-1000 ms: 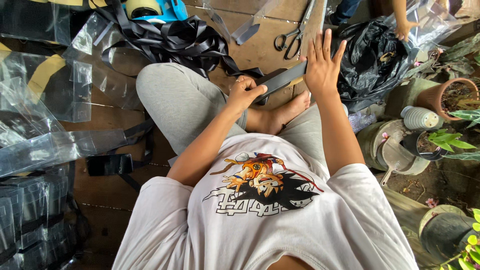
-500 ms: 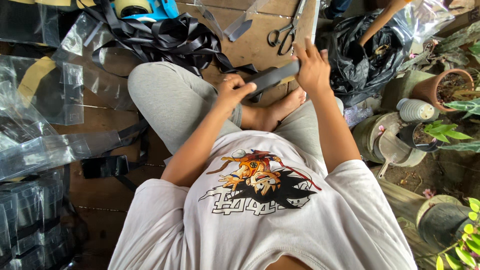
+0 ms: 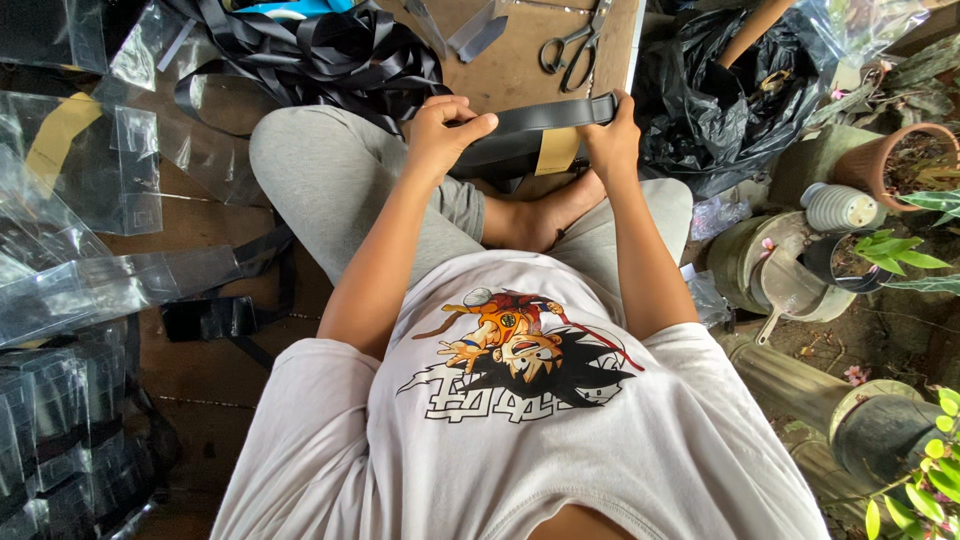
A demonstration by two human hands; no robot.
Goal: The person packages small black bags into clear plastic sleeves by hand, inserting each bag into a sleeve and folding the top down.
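Note:
I sit cross-legged in grey trousers and a white printed shirt. Both hands hold a folded black strap piece [image 3: 535, 122] with clear plastic and a tan strip, stretched between them above my bare feet. My left hand [image 3: 445, 128] grips its left end with the thumb on top. Closed over its right end is my right hand [image 3: 610, 135]. The piece lies roughly level, just in front of a brown board [image 3: 520, 60].
Scissors [image 3: 575, 45] lie on the board beyond the hands. A heap of black straps [image 3: 330, 55] sits far left of them. Clear plastic pouches [image 3: 90, 200] cover the floor at left. A black plastic bag [image 3: 735, 90], pots and plants [image 3: 890, 160] crowd the right side.
My right hand, open and raised a second ago, has closed on the right end of the strap piece. The piece has turned level between both hands.

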